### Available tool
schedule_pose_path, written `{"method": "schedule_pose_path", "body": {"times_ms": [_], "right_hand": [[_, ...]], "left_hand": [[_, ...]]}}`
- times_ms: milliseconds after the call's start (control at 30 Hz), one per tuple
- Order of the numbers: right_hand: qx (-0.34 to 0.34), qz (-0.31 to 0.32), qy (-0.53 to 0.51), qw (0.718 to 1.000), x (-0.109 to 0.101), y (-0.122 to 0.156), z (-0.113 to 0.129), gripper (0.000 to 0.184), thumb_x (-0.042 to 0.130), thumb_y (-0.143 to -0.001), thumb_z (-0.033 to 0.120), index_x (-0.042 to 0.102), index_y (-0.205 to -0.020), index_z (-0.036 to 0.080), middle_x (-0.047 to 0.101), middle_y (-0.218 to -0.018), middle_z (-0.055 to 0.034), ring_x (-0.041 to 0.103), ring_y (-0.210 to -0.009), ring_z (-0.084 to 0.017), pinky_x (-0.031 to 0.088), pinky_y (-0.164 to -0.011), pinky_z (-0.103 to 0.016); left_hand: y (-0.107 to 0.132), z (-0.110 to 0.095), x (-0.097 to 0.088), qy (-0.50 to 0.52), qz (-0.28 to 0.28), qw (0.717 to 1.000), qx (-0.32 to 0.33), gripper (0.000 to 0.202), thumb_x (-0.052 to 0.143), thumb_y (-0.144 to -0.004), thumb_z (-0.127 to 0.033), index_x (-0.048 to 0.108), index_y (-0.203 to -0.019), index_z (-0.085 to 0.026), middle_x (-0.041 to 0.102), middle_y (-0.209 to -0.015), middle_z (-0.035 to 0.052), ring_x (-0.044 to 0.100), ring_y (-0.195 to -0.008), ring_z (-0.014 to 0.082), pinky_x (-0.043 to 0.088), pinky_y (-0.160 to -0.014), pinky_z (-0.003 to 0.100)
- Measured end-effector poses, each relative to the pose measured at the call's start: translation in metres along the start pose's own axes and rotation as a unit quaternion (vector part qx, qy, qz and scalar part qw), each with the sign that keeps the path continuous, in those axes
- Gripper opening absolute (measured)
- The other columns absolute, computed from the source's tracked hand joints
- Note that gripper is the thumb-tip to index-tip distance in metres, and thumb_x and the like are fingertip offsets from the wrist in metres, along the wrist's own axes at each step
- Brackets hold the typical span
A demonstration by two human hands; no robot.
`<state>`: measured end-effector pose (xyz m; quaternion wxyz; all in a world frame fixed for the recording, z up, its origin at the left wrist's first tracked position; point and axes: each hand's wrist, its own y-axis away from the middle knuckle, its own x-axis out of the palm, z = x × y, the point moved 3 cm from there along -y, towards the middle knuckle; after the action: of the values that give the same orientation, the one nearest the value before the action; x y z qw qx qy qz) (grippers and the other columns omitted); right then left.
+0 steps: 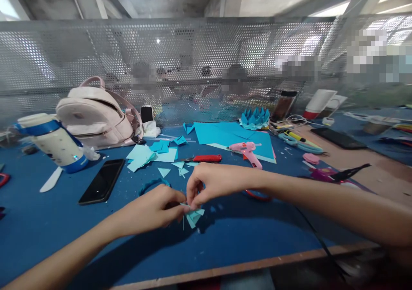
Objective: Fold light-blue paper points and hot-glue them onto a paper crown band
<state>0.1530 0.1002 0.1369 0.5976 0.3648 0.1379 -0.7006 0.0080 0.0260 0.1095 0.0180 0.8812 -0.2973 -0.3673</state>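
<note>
Both my hands meet above the blue table (48, 230) near its front edge. My left hand (154, 210) and my right hand (210, 182) each pinch the same small folded piece of light-blue paper (195, 215), which hangs just below the fingertips. A blue band (151, 183) curves on the table just behind my left hand. Light-blue paper scraps (151, 155) lie further back, with a red-handled cutter (206, 158) and a pink glue gun (246, 149) beside them.
A black phone (102, 180) lies left of my hands. A pink backpack (96, 118) and a white-and-blue bottle (54, 142) stand at the back left. Large blue paper sheets (225, 133), a folded blue crown (254, 117), scissors (301, 143) and cups sit before a perforated metal screen (193, 58).
</note>
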Motion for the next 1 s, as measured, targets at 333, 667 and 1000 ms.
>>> {"method": "schedule_pose_path", "body": {"times_ms": [333,667,1000], "right_hand": [[0.048,-0.055,0.104,0.992,0.003,-0.004,0.006,0.019,0.078,-0.071,0.033,0.078,-0.081,0.017,0.068,-0.067,0.0037,0.055,-0.059,-0.008,0.03,-0.049,-0.021],[0.002,-0.077,0.092,0.993,-0.001,-0.011,-0.011,0.014,0.077,-0.073,0.029,0.076,-0.08,0.016,0.07,-0.074,0.002,0.057,-0.066,-0.01,0.035,-0.056,-0.019],[-0.002,-0.133,-0.004,0.991,-0.018,0.001,-0.037,0.02,0.075,-0.075,0.035,0.075,-0.074,0.015,0.072,-0.074,-0.0023,0.057,-0.068,-0.012,0.041,-0.064,-0.022]], "left_hand": [[-0.006,0.007,-0.003,-0.007,-0.007,1.0,-0.012,0.035,0.046,-0.092,-0.037,0.062,-0.073,-0.014,0.052,-0.053,-0.0036,0.046,-0.047,0.0096,0.031,-0.045,0.019],[0.002,0.01,-0.029,-0.051,-0.128,0.99,0.001,0.037,0.042,-0.096,-0.043,0.058,-0.075,-0.017,0.058,-0.063,-0.0027,0.05,-0.058,0.0129,0.036,-0.056,0.023],[0.034,0.066,-0.029,-0.227,-0.242,0.943,0.004,0.028,0.072,-0.08,-0.043,0.064,-0.098,-0.023,0.066,-0.108,0.004,0.058,-0.103,0.0264,0.033,-0.098,0.043]]}}
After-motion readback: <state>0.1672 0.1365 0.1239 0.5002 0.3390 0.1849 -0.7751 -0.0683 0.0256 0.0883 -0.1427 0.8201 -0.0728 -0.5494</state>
